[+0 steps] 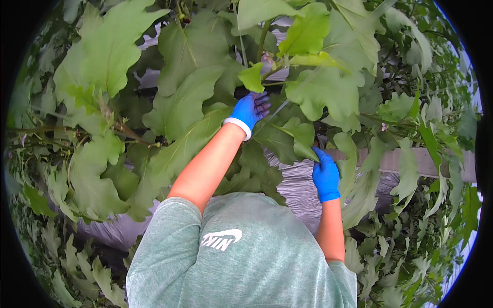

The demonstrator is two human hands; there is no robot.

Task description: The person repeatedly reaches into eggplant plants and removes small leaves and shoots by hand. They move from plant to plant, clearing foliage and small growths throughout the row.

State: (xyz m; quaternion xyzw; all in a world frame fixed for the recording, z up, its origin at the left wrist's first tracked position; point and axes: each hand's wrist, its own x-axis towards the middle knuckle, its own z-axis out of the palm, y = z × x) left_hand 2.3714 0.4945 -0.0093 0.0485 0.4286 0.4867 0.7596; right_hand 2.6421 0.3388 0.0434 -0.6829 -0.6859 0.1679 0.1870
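Observation:
Broad lobed leaves, like those of eggplant plants, surround both hands. My left hand (252,109), in a blue glove with a white cuff, is raised at the centre, fingers apart, just below a small bright green leaf (252,77) and a pinkish flower (267,58). I see nothing held in it. My right hand (326,175), also in a blue glove, is lower and to the right, at the tip of a green leaf (304,136). Its index finger points up along the leaf's edge; whether the thumb and fingers pinch the leaf cannot be told.
Silvery plastic mulch film (298,188) shows between the plants. A grey beam or board (398,161) runs to the right behind leaves. A thin pale string (278,109) slants past my left hand. A woody branch (131,134) reaches in from the left. Dense foliage stands on both sides.

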